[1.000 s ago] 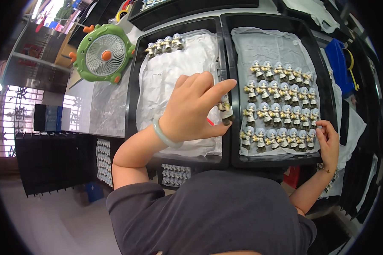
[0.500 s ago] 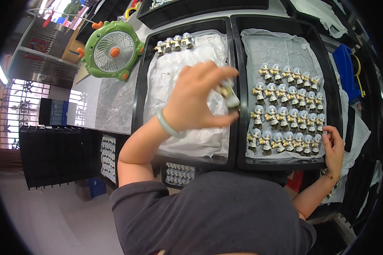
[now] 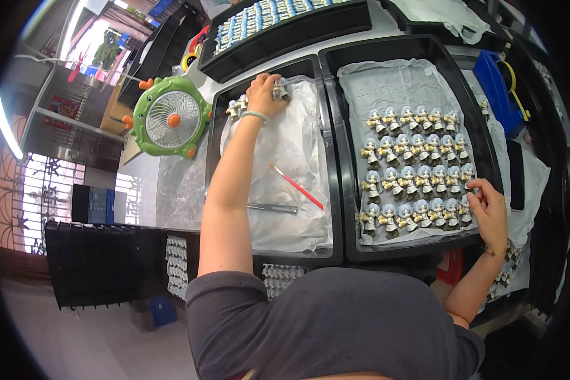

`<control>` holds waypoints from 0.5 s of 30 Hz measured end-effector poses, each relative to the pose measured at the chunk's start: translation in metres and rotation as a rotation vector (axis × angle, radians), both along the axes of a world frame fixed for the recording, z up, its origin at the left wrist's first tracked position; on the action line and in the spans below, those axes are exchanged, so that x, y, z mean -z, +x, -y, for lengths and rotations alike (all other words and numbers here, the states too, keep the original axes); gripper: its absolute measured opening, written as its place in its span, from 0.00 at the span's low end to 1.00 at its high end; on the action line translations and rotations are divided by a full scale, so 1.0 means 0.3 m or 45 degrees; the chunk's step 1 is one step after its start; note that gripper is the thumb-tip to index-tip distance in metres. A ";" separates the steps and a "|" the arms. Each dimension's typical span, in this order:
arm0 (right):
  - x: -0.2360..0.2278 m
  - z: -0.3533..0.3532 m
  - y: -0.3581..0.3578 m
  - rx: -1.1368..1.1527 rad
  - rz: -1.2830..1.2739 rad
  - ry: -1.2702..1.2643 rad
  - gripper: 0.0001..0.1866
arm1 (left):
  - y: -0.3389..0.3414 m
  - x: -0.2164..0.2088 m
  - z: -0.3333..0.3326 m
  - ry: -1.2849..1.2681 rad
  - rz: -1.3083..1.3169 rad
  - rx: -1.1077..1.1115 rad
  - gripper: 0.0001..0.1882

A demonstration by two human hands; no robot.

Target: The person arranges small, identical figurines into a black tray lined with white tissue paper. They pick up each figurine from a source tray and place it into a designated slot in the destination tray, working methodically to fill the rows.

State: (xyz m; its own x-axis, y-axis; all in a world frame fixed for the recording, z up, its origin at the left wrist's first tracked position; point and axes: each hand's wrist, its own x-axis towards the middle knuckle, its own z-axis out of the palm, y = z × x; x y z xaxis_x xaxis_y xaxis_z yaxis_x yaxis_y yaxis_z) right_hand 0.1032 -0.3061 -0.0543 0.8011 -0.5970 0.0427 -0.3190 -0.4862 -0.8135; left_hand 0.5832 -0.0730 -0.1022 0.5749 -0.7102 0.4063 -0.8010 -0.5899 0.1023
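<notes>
Glossy black plastic trays (image 3: 341, 145), each lined with crinkled, translucent plastic sheet (image 3: 291, 152). Small painted figurines (image 3: 417, 166) look smooth, hard plastic. The green fan (image 3: 169, 118) is shiny plastic. The paintbrush (image 3: 296, 186) has a lacquered red handle.

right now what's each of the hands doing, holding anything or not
Left hand: closed on a small figurine at the far end of the left tray.
Right hand: fingers curled at the right tray rim beside the figurine rows; grip cannot be told.

Dark grey short-sleeved shirt (image 3: 335, 323), pale wristband (image 3: 254, 115), thin bracelet (image 3: 493, 252)
</notes>
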 end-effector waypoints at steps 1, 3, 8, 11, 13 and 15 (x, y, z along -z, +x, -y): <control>-0.005 0.000 0.000 -0.008 -0.002 0.012 0.06 | -0.008 -0.002 0.007 0.042 -0.021 -0.040 0.34; -0.012 -0.001 -0.003 -0.016 -0.004 0.009 0.06 | -0.013 -0.022 0.014 0.129 -0.062 -0.123 0.35; -0.013 -0.002 -0.005 -0.030 0.017 0.022 0.06 | 0.010 -0.050 -0.005 0.335 0.012 -0.063 0.36; -0.002 0.002 -0.010 -0.036 0.044 0.027 0.06 | 0.021 -0.058 -0.014 0.387 -0.020 -0.033 0.37; -0.020 -0.004 -0.009 -0.016 0.020 0.040 0.08 | 0.003 -0.078 -0.015 0.446 0.000 -0.032 0.37; -0.031 -0.005 -0.004 -0.045 0.011 0.017 0.08 | -0.030 -0.107 0.001 0.312 0.118 0.010 0.35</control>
